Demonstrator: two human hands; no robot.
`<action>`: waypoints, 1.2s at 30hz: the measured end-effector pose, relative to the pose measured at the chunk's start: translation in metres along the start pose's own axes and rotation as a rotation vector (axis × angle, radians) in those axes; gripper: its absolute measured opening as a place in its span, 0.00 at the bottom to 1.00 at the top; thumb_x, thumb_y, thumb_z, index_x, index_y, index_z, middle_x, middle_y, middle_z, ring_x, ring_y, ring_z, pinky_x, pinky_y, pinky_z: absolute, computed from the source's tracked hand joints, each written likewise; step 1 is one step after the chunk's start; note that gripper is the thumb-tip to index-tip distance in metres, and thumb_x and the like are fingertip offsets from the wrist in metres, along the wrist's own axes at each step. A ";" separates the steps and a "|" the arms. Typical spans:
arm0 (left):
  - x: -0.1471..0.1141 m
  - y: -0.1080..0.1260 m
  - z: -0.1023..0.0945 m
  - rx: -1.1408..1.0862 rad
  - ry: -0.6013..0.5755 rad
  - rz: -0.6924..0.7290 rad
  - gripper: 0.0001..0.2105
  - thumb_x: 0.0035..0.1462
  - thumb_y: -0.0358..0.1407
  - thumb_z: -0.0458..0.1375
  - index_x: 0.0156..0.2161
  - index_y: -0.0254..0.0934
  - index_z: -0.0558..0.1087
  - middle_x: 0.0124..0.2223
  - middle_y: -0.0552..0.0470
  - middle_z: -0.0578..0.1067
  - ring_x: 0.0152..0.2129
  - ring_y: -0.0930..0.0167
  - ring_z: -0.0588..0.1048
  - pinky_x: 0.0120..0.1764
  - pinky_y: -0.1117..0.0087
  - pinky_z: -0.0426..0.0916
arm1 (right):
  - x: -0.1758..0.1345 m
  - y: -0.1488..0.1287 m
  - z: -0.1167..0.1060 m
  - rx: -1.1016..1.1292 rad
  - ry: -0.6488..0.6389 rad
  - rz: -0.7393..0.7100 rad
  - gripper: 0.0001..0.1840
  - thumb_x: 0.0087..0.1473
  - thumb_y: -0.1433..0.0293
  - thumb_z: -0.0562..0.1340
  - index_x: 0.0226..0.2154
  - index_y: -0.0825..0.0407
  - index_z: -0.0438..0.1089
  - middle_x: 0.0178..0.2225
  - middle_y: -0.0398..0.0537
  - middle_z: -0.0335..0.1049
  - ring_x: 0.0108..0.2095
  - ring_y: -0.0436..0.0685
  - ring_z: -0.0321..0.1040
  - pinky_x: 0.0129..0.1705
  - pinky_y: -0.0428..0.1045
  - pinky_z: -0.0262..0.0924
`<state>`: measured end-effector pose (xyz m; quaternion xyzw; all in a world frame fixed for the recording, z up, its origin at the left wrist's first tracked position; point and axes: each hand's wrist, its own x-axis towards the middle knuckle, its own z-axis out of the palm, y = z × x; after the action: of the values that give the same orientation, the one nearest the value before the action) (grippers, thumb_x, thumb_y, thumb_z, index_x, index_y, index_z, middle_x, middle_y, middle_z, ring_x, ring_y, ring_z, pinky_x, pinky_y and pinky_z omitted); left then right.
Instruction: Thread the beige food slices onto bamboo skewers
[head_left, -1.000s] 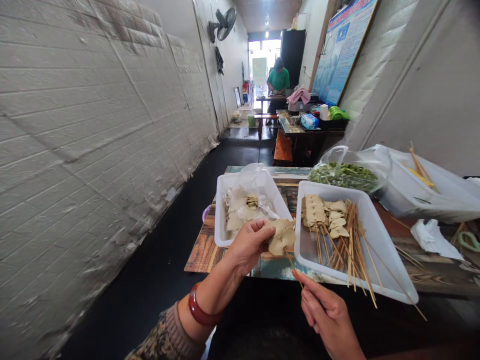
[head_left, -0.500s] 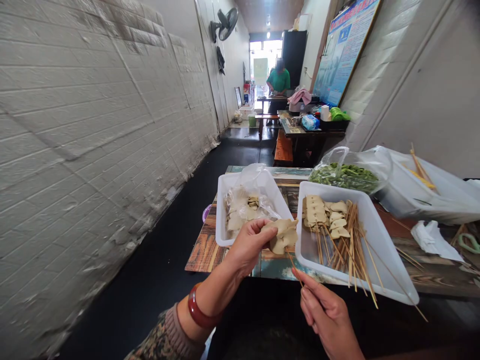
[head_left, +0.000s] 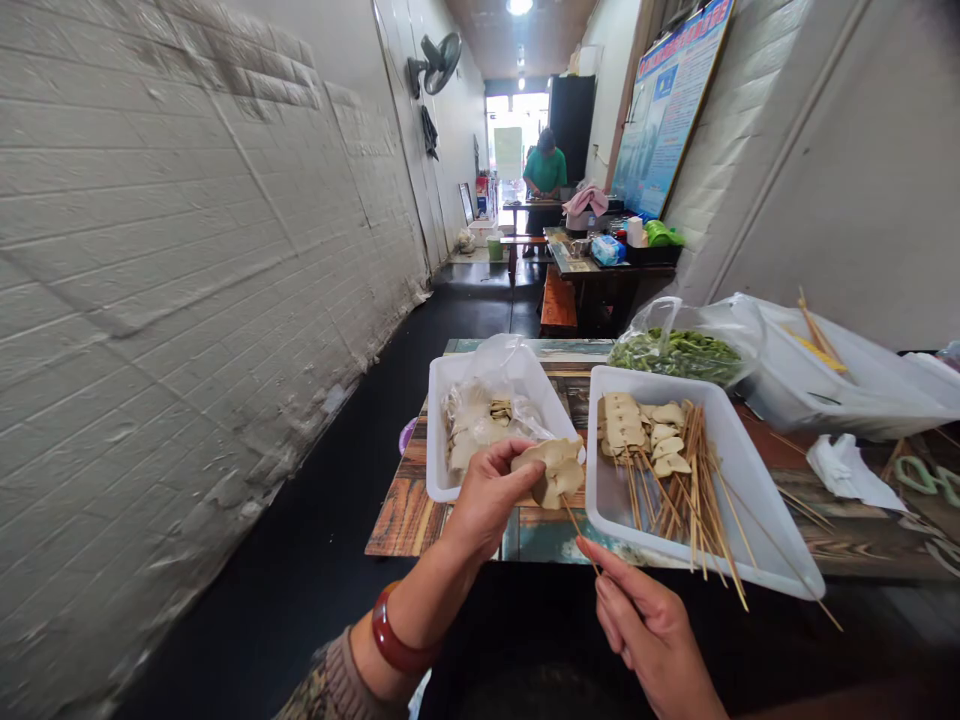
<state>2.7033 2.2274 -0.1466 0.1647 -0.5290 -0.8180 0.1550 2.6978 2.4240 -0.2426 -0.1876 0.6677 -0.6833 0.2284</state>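
My left hand [head_left: 487, 500] pinches a pale beige, thin food slice [head_left: 559, 472], which looks like tofu skin. A bamboo skewer [head_left: 574, 522] runs into its lower edge. My right hand [head_left: 649, 620] is closed on the skewer's lower part. Behind my left hand stands a white tray [head_left: 437, 440] with more beige slices in a clear plastic bag [head_left: 501, 365]. To the right, a second white tray [head_left: 757, 500] holds several finished skewers of folded slices [head_left: 624, 425] and a bundle of bare bamboo sticks [head_left: 701, 470].
A clear bag of green vegetables [head_left: 675, 355] and a white bin [head_left: 847, 390] stand at the back right. Crumpled tissue [head_left: 847, 470] and green-handled scissors [head_left: 926, 478] lie on the wooden table [head_left: 405, 510]. A person in green [head_left: 545, 172] stands at a far table.
The view has shifted slightly. Both hands keep their holds on the slice and the skewer, with the slice bunched a little differently. The far person's head is now bent down.
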 end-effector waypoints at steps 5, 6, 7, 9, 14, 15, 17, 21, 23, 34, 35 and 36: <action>0.001 -0.002 -0.002 0.055 0.023 0.056 0.14 0.40 0.38 0.71 0.29 0.36 0.71 0.23 0.59 0.70 0.19 0.78 0.67 0.25 0.76 0.62 | 0.000 -0.002 0.002 0.020 0.003 0.009 0.25 0.60 0.57 0.58 0.56 0.50 0.71 0.16 0.34 0.49 0.17 0.47 0.48 0.20 0.44 0.52; 0.001 -0.002 -0.002 0.075 0.028 0.068 0.14 0.40 0.38 0.70 0.29 0.36 0.70 0.23 0.59 0.70 0.19 0.78 0.66 0.25 0.77 0.61 | 0.001 -0.003 0.002 0.024 0.003 0.010 0.25 0.60 0.57 0.58 0.56 0.50 0.71 0.16 0.34 0.49 0.17 0.47 0.48 0.20 0.44 0.52; 0.002 -0.001 -0.002 0.094 0.030 0.078 0.13 0.41 0.37 0.70 0.28 0.36 0.70 0.23 0.59 0.69 0.19 0.79 0.65 0.24 0.77 0.61 | 0.001 -0.003 0.002 0.027 0.002 0.011 0.25 0.60 0.57 0.58 0.55 0.50 0.71 0.16 0.34 0.49 0.17 0.47 0.48 0.20 0.44 0.52; 0.002 -0.001 -0.002 0.116 0.025 0.091 0.13 0.41 0.36 0.69 0.28 0.36 0.69 0.23 0.59 0.68 0.19 0.79 0.65 0.24 0.78 0.60 | 0.001 -0.003 0.003 0.031 -0.001 0.009 0.25 0.60 0.57 0.58 0.55 0.50 0.71 0.16 0.34 0.49 0.17 0.47 0.48 0.20 0.43 0.51; 0.003 0.001 -0.001 0.138 0.008 0.098 0.11 0.42 0.35 0.68 0.28 0.35 0.69 0.23 0.59 0.68 0.19 0.79 0.64 0.24 0.77 0.58 | 0.003 -0.003 0.002 0.019 -0.018 0.003 0.25 0.61 0.57 0.57 0.55 0.51 0.71 0.16 0.34 0.49 0.16 0.47 0.47 0.19 0.43 0.48; 0.003 0.001 -0.001 0.144 0.008 0.093 0.11 0.42 0.35 0.68 0.27 0.35 0.69 0.23 0.59 0.68 0.19 0.79 0.64 0.24 0.77 0.58 | 0.003 -0.003 0.002 0.014 -0.018 0.005 0.25 0.61 0.57 0.57 0.55 0.51 0.71 0.16 0.34 0.50 0.16 0.47 0.47 0.19 0.43 0.48; 0.003 0.002 0.000 0.154 0.002 0.080 0.11 0.42 0.35 0.68 0.27 0.35 0.69 0.23 0.59 0.68 0.19 0.79 0.64 0.24 0.77 0.58 | 0.003 -0.003 0.002 0.008 -0.011 0.003 0.25 0.61 0.57 0.57 0.55 0.52 0.71 0.16 0.34 0.50 0.16 0.47 0.47 0.19 0.44 0.48; 0.004 0.004 0.002 0.158 0.001 0.063 0.12 0.40 0.34 0.68 0.26 0.35 0.68 0.22 0.59 0.67 0.19 0.80 0.63 0.24 0.77 0.56 | 0.005 -0.004 0.004 -0.001 0.001 -0.013 0.25 0.61 0.56 0.57 0.54 0.53 0.72 0.15 0.34 0.51 0.16 0.47 0.47 0.19 0.44 0.47; 0.003 0.004 0.003 0.154 0.001 0.053 0.12 0.39 0.33 0.68 0.26 0.35 0.68 0.22 0.60 0.67 0.18 0.80 0.63 0.24 0.77 0.56 | 0.006 -0.005 0.004 0.000 0.005 -0.016 0.25 0.60 0.56 0.57 0.53 0.52 0.72 0.15 0.34 0.52 0.16 0.47 0.47 0.19 0.44 0.46; 0.007 0.004 -0.002 0.062 -0.117 -0.040 0.16 0.42 0.37 0.71 0.36 0.36 0.72 0.30 0.54 0.77 0.24 0.76 0.73 0.29 0.75 0.65 | 0.005 -0.005 0.000 0.234 -0.008 0.057 0.23 0.61 0.59 0.60 0.55 0.51 0.71 0.15 0.33 0.51 0.16 0.45 0.44 0.19 0.43 0.40; 0.009 0.006 -0.003 0.050 -0.113 -0.039 0.17 0.44 0.38 0.70 0.38 0.36 0.72 0.33 0.52 0.79 0.27 0.75 0.75 0.32 0.74 0.67 | 0.005 -0.004 -0.002 0.285 -0.015 0.074 0.23 0.60 0.59 0.61 0.54 0.51 0.71 0.15 0.33 0.51 0.16 0.45 0.44 0.19 0.43 0.39; 0.010 0.008 -0.005 0.039 -0.101 -0.030 0.17 0.46 0.39 0.69 0.40 0.36 0.72 0.37 0.50 0.80 0.30 0.73 0.77 0.35 0.73 0.68 | 0.005 -0.004 -0.003 0.334 -0.018 0.084 0.22 0.60 0.59 0.61 0.54 0.51 0.71 0.15 0.33 0.51 0.17 0.45 0.43 0.18 0.43 0.39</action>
<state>2.6969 2.2161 -0.1426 0.1338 -0.5493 -0.8171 0.1127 2.6917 2.4233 -0.2386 -0.1250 0.5498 -0.7730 0.2909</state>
